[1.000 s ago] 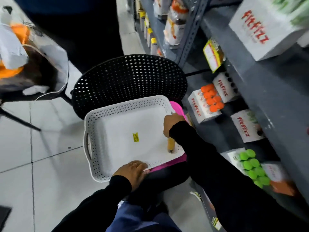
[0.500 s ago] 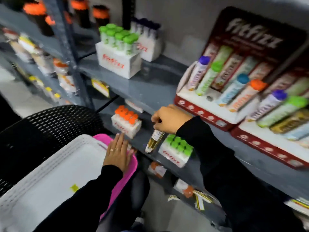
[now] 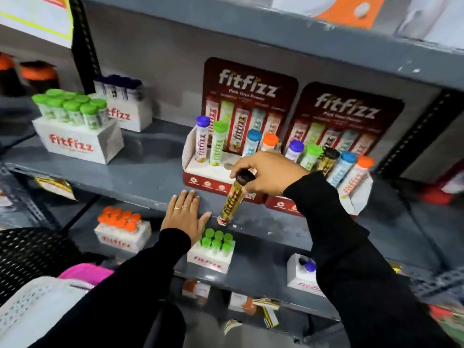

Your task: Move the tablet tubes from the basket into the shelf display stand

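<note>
Two hands at frame centre: the right hand [image 3: 270,173] pinches the dark cap of a yellow tablet tube [image 3: 231,200], hanging tilted before the red display stand [image 3: 213,175]. The left hand [image 3: 185,215] lies spread flat on the grey shelf edge [image 3: 140,189]; the white basket [image 3: 30,305] sits lower left.

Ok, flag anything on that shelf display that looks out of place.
The left display stand has an empty middle slot between its green and blue tubes, where the right stand holds a black-capped tube. The right hand holds a matching black-capped tube, tilted, in front of it.
</note>
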Available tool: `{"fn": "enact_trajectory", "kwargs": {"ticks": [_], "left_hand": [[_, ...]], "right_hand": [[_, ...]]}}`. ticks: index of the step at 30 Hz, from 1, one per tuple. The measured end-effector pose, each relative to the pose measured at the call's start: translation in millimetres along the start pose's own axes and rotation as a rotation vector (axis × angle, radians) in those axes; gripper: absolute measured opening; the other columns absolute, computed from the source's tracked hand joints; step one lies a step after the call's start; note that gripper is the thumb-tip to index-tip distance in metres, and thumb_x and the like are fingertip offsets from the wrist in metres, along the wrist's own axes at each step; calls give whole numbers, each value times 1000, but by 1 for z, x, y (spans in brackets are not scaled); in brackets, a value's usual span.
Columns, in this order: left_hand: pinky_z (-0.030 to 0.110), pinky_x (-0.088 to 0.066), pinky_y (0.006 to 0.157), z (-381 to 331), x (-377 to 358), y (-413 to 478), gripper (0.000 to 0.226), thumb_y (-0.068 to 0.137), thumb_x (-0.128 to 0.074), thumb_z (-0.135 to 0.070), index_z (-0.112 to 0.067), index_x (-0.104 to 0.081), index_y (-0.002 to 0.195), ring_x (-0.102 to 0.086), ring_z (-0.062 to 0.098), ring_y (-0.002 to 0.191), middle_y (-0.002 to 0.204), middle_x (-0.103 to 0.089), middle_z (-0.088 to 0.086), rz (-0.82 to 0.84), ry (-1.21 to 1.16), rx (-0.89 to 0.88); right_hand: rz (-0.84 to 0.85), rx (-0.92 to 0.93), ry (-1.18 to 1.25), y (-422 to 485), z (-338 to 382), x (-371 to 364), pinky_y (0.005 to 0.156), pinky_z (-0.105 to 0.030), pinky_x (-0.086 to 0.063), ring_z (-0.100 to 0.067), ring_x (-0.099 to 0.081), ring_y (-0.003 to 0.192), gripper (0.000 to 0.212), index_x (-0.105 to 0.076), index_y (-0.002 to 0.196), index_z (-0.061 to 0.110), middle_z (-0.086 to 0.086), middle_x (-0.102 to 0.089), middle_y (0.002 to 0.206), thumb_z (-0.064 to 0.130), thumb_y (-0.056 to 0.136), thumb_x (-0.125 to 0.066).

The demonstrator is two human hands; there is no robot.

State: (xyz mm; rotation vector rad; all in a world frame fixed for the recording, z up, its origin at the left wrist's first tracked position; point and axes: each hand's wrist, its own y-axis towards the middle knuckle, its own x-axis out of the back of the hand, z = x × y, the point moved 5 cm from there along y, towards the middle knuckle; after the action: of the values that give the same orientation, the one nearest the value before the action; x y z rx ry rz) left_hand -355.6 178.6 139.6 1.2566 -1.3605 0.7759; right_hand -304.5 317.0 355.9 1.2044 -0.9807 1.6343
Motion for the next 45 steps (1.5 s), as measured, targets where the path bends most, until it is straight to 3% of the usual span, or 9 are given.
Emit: {"fn": "enact_trajectory", "kwargs": {"ticks": [5, 9, 14, 22, 29, 34, 37, 42, 45], "left_hand": [[46, -28, 107, -5, 0, 16, 79, 83, -11, -53, 2, -48, 126, -39, 34, 127, 135, -47, 20, 8, -2, 0], [40, -11, 112, -6, 0, 16, 91, 77, 10, -58, -5, -30, 138, -20, 27, 137, 148, -29, 13, 27, 50, 1], [37, -6, 113, -7, -1, 12, 117, 60, 43, -60, -7, -23, 141, -12, 23, 139, 151, -21, 9, 51, 70, 33], [34, 3, 112, -7, 3, 14, 117, 54, 48, -56, -11, -11, 144, -3, 19, 140, 154, -11, 4, 83, 104, 52], [33, 6, 110, -7, 4, 12, 115, 54, 48, -57, -13, -7, 144, 0, 19, 140, 154, -8, 4, 94, 102, 45], [33, 8, 109, -7, 3, 13, 101, 64, 37, -59, -13, -5, 144, 2, 19, 140, 154, -6, 3, 97, 83, 49], [33, 8, 109, -7, 2, 14, 105, 61, 41, -58, -13, -7, 144, 2, 19, 140, 154, -6, 3, 101, 90, 42], [34, 3, 112, -4, 0, 14, 110, 61, 43, -56, -11, -12, 144, -3, 20, 140, 154, -11, 5, 73, 88, 29], [35, 0, 113, -5, 0, 14, 109, 64, 40, -59, -9, -16, 143, -6, 21, 140, 153, -14, 7, 85, 70, 21]], "right_hand": [[-94, -63, 113, 9, -17, 14, 69, -18, -37, -13, -58, 100, 23, -72, 106, 18, 3, -67, 98, 18, 83, -72], [-331, -126, 158, 25, -29, 27, 99, -29, -42, -22, -56, 117, 33, -66, 119, 17, -5, -68, 120, 17, 86, -69], [-626, -212, 198, 51, -39, 34, 97, -30, -43, -28, -54, 117, 32, -63, 119, 10, -11, -62, 123, 11, 87, -66], [-516, -160, 53, 82, -34, 21, 96, -39, -50, -32, -59, 112, 33, -60, 122, 6, -15, -64, 122, 11, 89, -64], [-430, -172, -218, 92, -33, 23, 83, -39, -57, -35, -66, 95, 20, -69, 106, 6, -20, -69, 105, 13, 89, -62], [-425, -203, -317, 98, -38, 8, 102, -41, -38, -30, -37, 129, 27, -68, 114, 16, -9, -65, 121, 27, 92, -56], [-411, -235, -344, 99, -37, 7, 110, -47, -29, -35, -25, 135, 35, -65, 120, 19, -4, -55, 137, 38, 92, -54], [-565, -237, -261, 85, -33, -10, 110, -47, -31, -38, -28, 135, 48, -57, 128, 11, -8, -52, 139, 41, 90, -55], [-664, -113, -273, 66, -17, -23, 102, -41, -38, -35, -42, 123, 41, -69, 112, 7, -8, -66, 124, 36, 88, -52]]}}
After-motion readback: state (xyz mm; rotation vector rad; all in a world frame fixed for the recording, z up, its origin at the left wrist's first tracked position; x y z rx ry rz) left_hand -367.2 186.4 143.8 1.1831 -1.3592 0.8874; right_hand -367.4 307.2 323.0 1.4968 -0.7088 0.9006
